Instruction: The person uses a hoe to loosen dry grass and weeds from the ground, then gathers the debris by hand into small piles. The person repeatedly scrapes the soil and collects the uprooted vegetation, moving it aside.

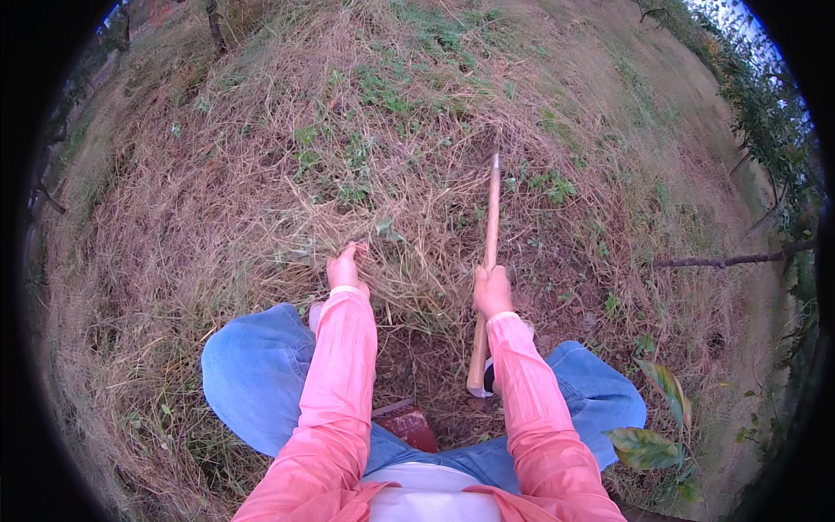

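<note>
My left hand (346, 266) is closed around a bundle of dry grass (306, 245), whose stalks fan out to both sides of the fist. In my right hand (492, 290) is the wooden handle (492, 215) of a long-handled tool, gripped around its middle. The handle's butt end points back toward my right foot. At the far end a metal ferrule (496, 155) shows, and beyond it the blade is mostly hidden in the grass, so its kind cannot be told. Loose cut stalks lie between my two hands.
A worn red object (409, 427) rests on the ground between my legs. Green weeds (554, 186) grow among the dry grass ahead. A bare branch (730, 261) reaches in from the right, and a leafy twig (646, 447) hangs beside my right knee. A thin trunk (215, 27) stands far left.
</note>
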Motion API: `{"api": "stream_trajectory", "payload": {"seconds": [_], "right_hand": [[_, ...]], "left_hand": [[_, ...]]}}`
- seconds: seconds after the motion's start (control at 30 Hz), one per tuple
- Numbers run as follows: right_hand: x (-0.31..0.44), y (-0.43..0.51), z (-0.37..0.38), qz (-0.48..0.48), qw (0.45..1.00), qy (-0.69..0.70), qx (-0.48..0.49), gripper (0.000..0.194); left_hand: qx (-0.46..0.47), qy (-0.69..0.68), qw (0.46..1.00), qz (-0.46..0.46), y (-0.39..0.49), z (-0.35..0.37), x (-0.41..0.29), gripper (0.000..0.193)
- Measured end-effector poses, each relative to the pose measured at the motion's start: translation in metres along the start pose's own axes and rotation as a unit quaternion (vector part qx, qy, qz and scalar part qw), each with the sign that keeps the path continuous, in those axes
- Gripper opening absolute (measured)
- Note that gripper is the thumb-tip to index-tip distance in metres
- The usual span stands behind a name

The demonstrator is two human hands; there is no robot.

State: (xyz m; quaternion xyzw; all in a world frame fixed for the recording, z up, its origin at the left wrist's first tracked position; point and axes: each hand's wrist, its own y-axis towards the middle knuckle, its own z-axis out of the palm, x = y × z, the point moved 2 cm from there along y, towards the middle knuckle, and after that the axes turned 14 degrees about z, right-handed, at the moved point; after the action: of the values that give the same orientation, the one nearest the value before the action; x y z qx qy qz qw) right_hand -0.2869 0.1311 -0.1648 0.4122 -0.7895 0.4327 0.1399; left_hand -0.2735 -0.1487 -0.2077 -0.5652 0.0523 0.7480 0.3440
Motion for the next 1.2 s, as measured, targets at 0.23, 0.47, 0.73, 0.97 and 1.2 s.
{"api": "stream_trajectory", "payload": {"seconds": [0.23,0.47,0.73,0.97,1.2], "right_hand": [[-0.105,-0.103,0.012,0.006,0.985,-0.171,-0.027,0.033],[-0.076,-0.154,-0.029,0.136,0.897,0.408,0.104,0.017],[-0.097,-0.037,-0.034,0.192,0.768,0.6,0.118,0.015],[-0.196,0.009,0.041,0.377,0.826,0.412,0.079,0.007],[-0.124,0.038,0.017,0.006,0.968,-0.076,-0.241,0.052]], "left_hand": [[0.029,-0.004,0.994,-0.102,-0.013,-0.022,0.059,0.013],[-0.042,-0.008,0.996,-0.076,0.0,-0.032,0.062,0.014],[-0.165,0.088,0.98,0.074,-0.003,-0.057,0.084,0.042],[-0.194,-0.047,0.976,-0.086,0.009,-0.067,0.105,0.029],[-0.225,-0.098,0.97,0.0,0.02,-0.066,0.094,0.019]]}}
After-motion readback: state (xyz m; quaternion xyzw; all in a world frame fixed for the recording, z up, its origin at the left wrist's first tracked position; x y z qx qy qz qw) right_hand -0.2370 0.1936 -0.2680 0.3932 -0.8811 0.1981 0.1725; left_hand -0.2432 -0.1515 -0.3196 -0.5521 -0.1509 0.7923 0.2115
